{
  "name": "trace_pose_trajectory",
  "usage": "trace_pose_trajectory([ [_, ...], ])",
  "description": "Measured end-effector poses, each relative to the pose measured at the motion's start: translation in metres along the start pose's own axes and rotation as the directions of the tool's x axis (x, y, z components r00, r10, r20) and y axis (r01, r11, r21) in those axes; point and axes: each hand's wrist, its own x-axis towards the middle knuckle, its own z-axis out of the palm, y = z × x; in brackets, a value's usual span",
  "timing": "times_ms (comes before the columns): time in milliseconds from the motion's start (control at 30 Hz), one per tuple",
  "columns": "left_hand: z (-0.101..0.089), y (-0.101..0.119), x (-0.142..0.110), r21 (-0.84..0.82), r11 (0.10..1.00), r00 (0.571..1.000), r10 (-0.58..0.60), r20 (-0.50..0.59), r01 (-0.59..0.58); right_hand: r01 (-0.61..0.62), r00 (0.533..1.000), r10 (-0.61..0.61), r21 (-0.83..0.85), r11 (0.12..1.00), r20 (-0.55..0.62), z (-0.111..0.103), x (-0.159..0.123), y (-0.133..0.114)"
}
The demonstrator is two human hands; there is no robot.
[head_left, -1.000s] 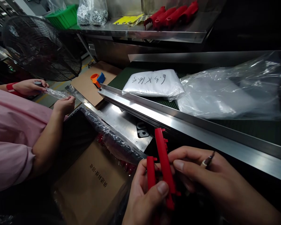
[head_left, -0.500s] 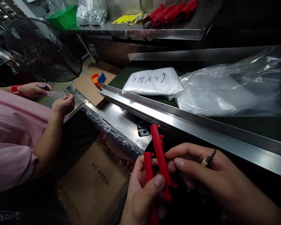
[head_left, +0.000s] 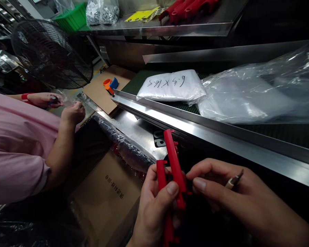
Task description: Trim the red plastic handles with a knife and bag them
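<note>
Two long red plastic parts (head_left: 174,159) are gripped by my left hand (head_left: 154,206), its thumb pressed across them. They lie side by side, tilted upward, with small tabs along the edge of the longer one. My right hand (head_left: 221,185) is just right of the parts, thumb and forefinger tips close to the longer one; I cannot tell if they touch it. A slim pen-like tool (head_left: 234,179) with a beige collar and a dark pointed tip sticks up out of that hand, its other end hidden.
A metal-edged conveyor (head_left: 208,127) carries a white bag pack (head_left: 171,85) and clear plastic bags (head_left: 247,92). Below left stands a lined box with a cardboard sheet (head_left: 105,199). A co-worker in a pink sleeve (head_left: 18,171) handles a small clear bag. More red parts (head_left: 190,10) lie on the shelf.
The view has shifted slightly. My right fingertips have drawn a little away from the red parts. The co-worker's hands have moved slightly with the clear bag.
</note>
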Motion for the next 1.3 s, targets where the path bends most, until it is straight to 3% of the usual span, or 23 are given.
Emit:
trace_pose_trajectory([
  [433, 0.001, 0.002, 0.002, 0.036, 0.999, 0.999, -0.036, -0.036, 0.037, -0.023, 0.999, 0.024, -0.021, 1.0, 0.025, 0.004, 0.0, 0.0],
  [833, -0.003, 0.003, 0.004, 0.023, 0.999, 0.997, -0.034, -0.075, 0.035, -0.148, 0.988, 0.142, -0.107, 0.983, -0.064, -0.01, -0.006, 0.026],
  [1033, -0.003, 0.003, 0.004, 0.04, 0.998, 0.993, -0.045, -0.11, 0.05, -0.172, 0.974, 0.163, -0.044, 0.984, -0.155, -0.001, -0.008, 0.02],
  [1300, -0.001, 0.001, 0.001, 0.004, 0.999, 0.988, -0.04, -0.152, 0.041, -0.19, 0.97, 0.182, -0.039, 0.981, -0.163, 0.001, -0.009, 0.017],
])
